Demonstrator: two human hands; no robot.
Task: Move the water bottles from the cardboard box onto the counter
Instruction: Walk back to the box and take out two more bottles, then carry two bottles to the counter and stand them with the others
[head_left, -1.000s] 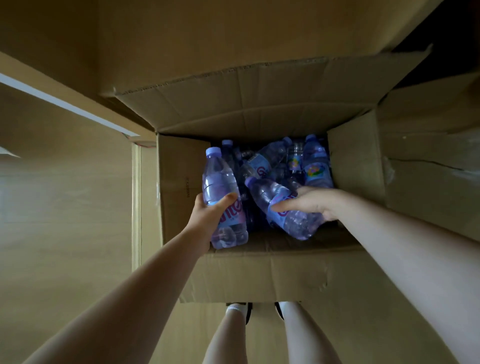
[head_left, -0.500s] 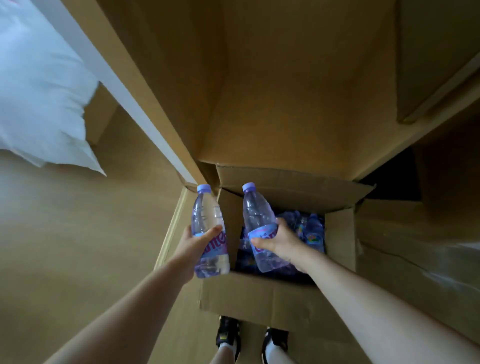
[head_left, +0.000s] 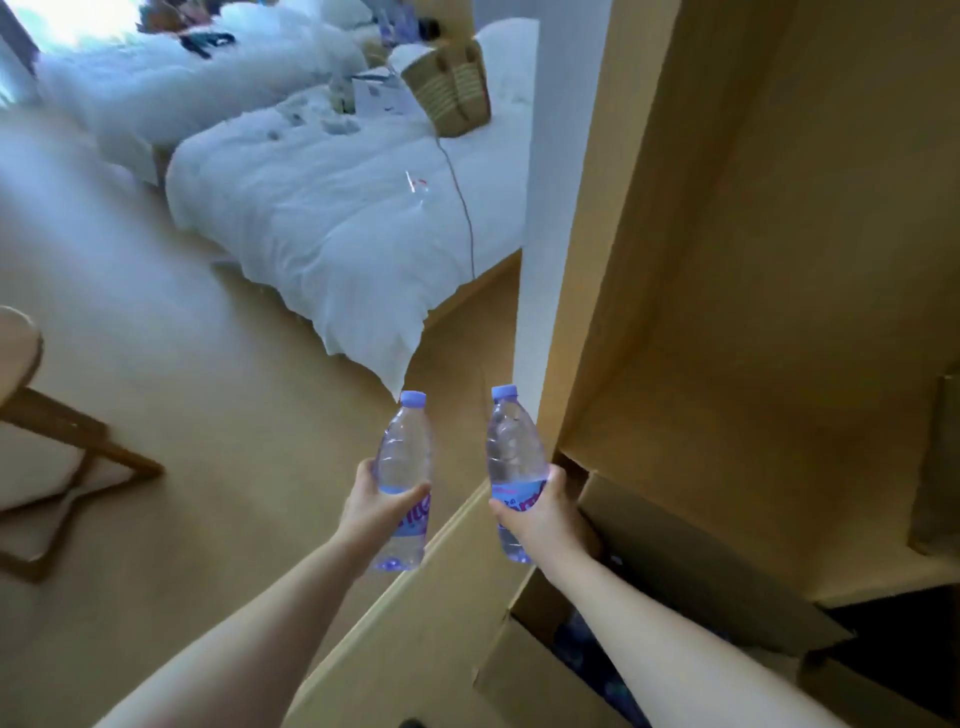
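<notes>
My left hand (head_left: 375, 506) grips a clear water bottle (head_left: 404, 457) with a lilac cap and purple label, held upright over the wooden floor. My right hand (head_left: 537, 512) grips a second, similar water bottle (head_left: 514, 449), also upright, just left of the wooden partition. The open cardboard box (head_left: 691, 551) sits low at the right, under my right forearm, with more bottles (head_left: 582, 644) dimly visible inside. No counter shows in the head view.
A tall wooden partition (head_left: 727, 260) fills the right side. A bed with white bedding (head_left: 337, 218) and a woven bag (head_left: 452, 88) lies ahead left. A wooden chair (head_left: 57, 447) stands at the left edge, with wooden floor (head_left: 208, 415) between them.
Both hands have lifted their bottles up out of the box and away to the left. The view has swung up and left from the box toward the room.
</notes>
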